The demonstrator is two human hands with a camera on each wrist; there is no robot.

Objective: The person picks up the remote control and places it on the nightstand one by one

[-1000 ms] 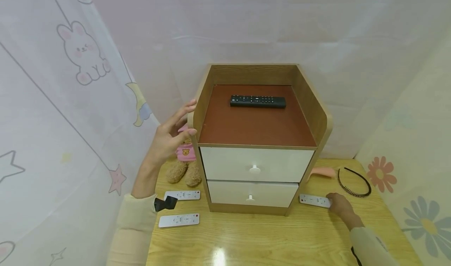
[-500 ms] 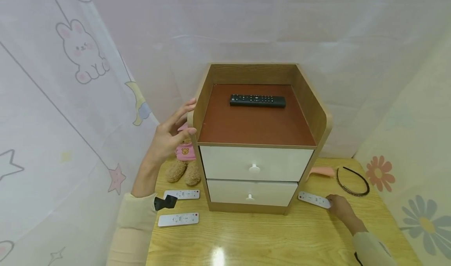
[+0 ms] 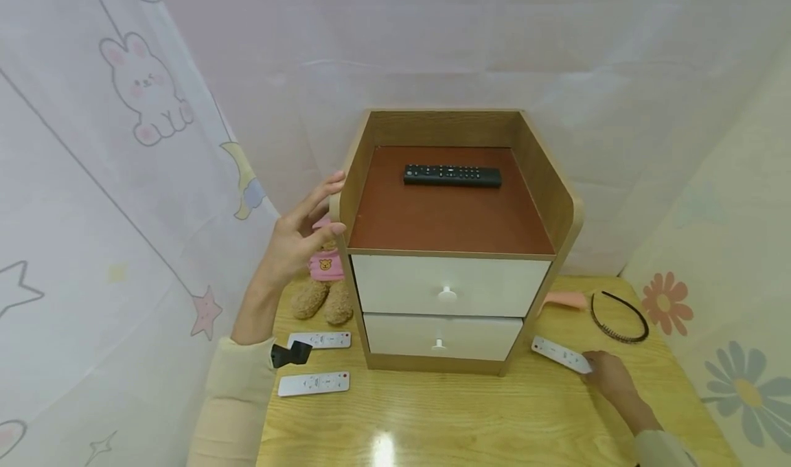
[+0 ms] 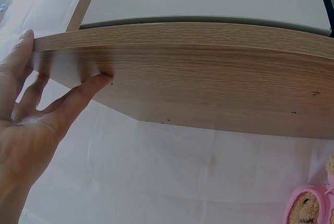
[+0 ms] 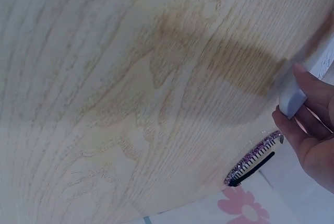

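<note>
My left hand (image 3: 290, 244) rests against the left side panel of a small wooden cabinet (image 3: 423, 367), its fingers mostly straight. The left wrist view shows the hand (image 4: 36, 125) with fingertips on the panel's outer face and at its edge (image 4: 182, 33). To the cabinet's right, my right hand (image 3: 612, 378) pinches one end of a white remote control (image 3: 559, 354). From the right wrist, thumb and fingers grip the end of that remote (image 5: 291, 98). A black remote control (image 3: 452, 176) lies on the cabinet's brown top.
Two white remotes, one behind (image 3: 321, 340) and one in front (image 3: 314, 384), lie on the wooden table (image 3: 457, 426) at left. A teddy bear (image 3: 324, 268) sits behind them. A headband (image 3: 620, 317) and a peach-coloured item (image 3: 565, 300) lie at right. Two cabinet drawers (image 3: 395, 281) face forward.
My right hand has drawn slightly right and toward me with the white remote, which has turned to a steeper slant. My left hand stays against the cabinet.
</note>
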